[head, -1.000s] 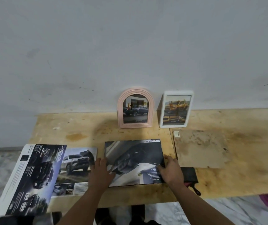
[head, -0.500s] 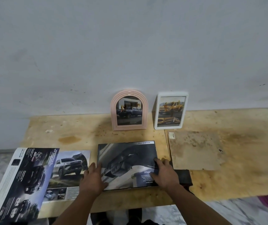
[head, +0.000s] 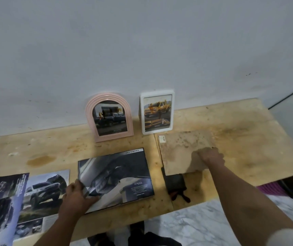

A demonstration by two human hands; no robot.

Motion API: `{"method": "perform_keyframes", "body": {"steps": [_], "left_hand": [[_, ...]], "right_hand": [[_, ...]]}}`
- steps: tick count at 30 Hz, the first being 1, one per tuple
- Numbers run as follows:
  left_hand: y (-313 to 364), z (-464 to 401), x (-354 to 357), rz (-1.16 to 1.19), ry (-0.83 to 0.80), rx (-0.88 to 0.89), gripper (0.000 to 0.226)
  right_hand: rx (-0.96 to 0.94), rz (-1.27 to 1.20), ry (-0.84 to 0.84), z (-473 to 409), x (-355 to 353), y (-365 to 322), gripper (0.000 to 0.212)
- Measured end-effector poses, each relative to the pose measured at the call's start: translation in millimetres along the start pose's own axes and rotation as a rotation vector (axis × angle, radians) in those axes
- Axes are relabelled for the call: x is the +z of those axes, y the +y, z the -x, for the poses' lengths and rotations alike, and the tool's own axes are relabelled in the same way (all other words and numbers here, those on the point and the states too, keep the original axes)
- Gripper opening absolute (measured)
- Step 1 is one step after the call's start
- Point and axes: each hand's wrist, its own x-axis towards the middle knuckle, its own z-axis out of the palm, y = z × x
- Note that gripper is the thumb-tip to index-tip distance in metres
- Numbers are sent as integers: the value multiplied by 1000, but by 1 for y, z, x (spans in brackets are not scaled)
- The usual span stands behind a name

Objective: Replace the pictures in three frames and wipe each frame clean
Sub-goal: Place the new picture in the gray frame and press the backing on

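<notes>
Fingers of the left hand point(head: 78, 196) pinch the flat frame's point(head: 115, 176) near-left corner; right hand point(head: 211, 156) grips the backing board point(head: 179, 151).

Left of the pink arched plastic frame point(head: 109, 116) bare plywood lies open; the white rectangular frame point(head: 157, 112) crowds its right.

A black frame point(head: 115, 176) lay flat near the front of the desk, a dark car picture in it, upside down to the viewer. Behind it a pink arched frame point(head: 109, 116) and a white frame point(head: 157, 111) stood against the wall, holding a dark truck and a yellow truck. A brown backing board point(head: 179, 151) lay to the right.
</notes>
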Motion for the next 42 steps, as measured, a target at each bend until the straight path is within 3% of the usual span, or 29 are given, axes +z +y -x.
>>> {"method": "perform_keyframes", "body": {"steps": [3, 8, 14, 19, 28, 32, 37, 42], "left_hand": [[1, 3, 0, 19, 13, 19, 123], [-1, 9, -2, -37, -54, 20, 156], [4, 18, 0, -64, -28, 41, 149], [-5, 17, 5, -27, -32, 42, 159], [0, 41, -1, -7, 15, 77, 146], [-1, 53, -1, 31, 46, 97, 126], [-9, 49, 2, 40, 0, 71, 138], [-16, 46, 3, 26, 21, 122, 134]], "right_hand": [[197, -121, -41, -22, 5, 13, 89], [224, -259, -78, -38, 24, 26, 108], [188, -418, -27, -32, 23, 35, 102], [118, -595, -14, -17, 6, 45, 109], [65, -1074, -126, 28, -26, 74, 81], [-25, -1085, -186, 49, -22, 78, 77], [-108, -1115, -215, 88, 12, 61, 76], [-232, -1073, -306, 129, 60, 25, 74]]}}
